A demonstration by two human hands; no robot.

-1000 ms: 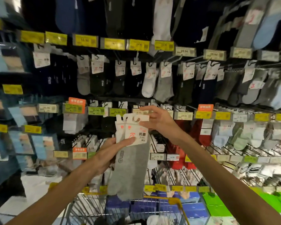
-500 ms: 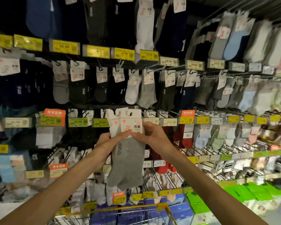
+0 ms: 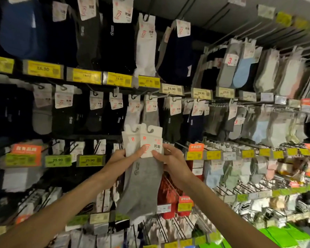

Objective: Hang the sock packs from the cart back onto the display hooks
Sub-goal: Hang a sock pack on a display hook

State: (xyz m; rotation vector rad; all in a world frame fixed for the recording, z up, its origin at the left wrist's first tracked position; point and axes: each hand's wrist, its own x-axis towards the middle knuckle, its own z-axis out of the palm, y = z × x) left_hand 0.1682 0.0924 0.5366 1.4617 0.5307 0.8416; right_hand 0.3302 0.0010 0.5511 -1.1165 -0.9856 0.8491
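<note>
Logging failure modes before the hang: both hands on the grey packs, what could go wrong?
1. The cards are fanned, slots out of line; one may miss the hook and drop.
2. The left hand and right hand pinch only the cards' lower part; the grip may twist.
3. Above, white socks and grey socks hang side by side; the packs could go on the wrong one.

We face a dark display wall (image 3: 200,49) lined with metal hooks (image 3: 94,92). Socks (image 3: 145,51) hang from them in rows, with yellow price tags (image 3: 43,69) between.
</note>
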